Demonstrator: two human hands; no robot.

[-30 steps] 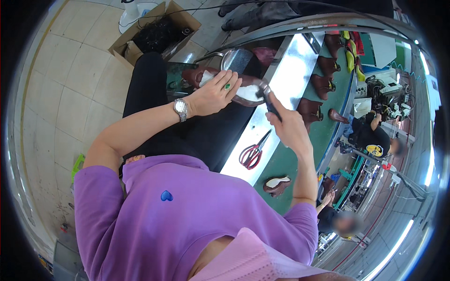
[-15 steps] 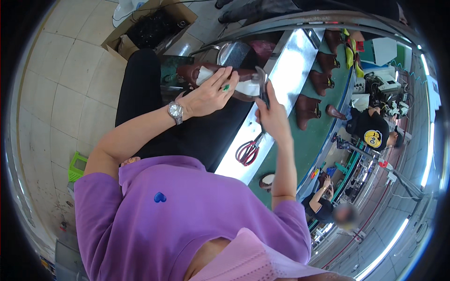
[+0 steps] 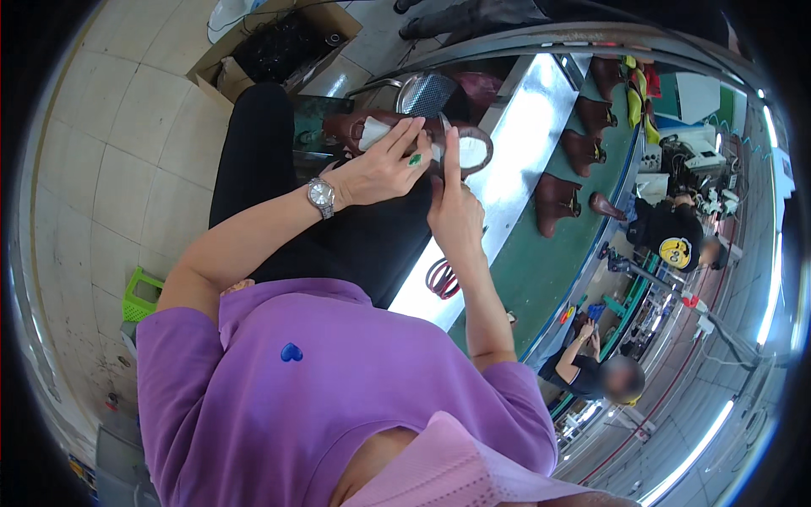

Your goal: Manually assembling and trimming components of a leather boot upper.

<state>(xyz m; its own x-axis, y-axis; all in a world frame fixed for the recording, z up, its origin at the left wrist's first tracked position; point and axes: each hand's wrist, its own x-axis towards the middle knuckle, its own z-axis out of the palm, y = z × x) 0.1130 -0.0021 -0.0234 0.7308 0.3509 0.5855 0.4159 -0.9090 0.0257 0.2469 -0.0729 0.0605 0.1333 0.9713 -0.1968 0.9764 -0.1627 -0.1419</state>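
Observation:
A brown leather boot (image 3: 342, 128) lies across my lap beside the metal strip, its pale underside (image 3: 475, 153) facing up with a brown rim around it. My left hand (image 3: 382, 169), with a watch on the wrist and a green ring, lies over the boot's middle and holds it down. The index finger of my right hand (image 3: 456, 211) is stretched against the pale underside. Its thumb stands apart and the other fingers curl in; what they hold, if anything, is hidden. Red-handled pliers (image 3: 442, 279) rest on the strip, partly covered by my right forearm.
Several brown boots (image 3: 557, 203) stand along the green tabletop (image 3: 515, 283), right of the shiny metal strip (image 3: 528, 127). A cardboard box (image 3: 342, 38) with dark contents is at the far left. A green plastic basket (image 3: 142, 294) sits on the floor. Two co-workers are at the right.
My right hand has moved left and stretched its index finger onto the boot. The metal-headed tool it gripped no longer shows. My left hand has kept its hold.

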